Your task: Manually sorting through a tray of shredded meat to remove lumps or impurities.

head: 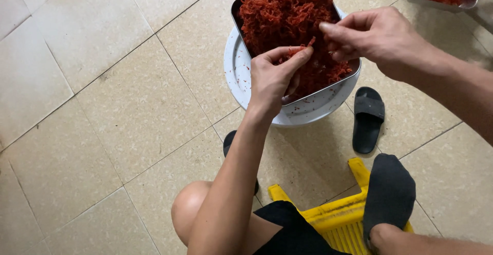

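Both hands are picking through the red shreds in the metal tray, the left hand pinching a small clump, the right hand with fingertips closed on a few strands, which look ready to be teased apart gently.

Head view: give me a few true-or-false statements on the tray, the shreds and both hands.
1. The metal tray holds red shredded material. True.
2. The tray sits directly on the floor. False: it rests on a white round basin.
3. The left hand touches the shreds. True.
4. The right hand holds a spoon. False: it pinches shreds with bare fingers.
5. A black slipper lies beside the basin. True.
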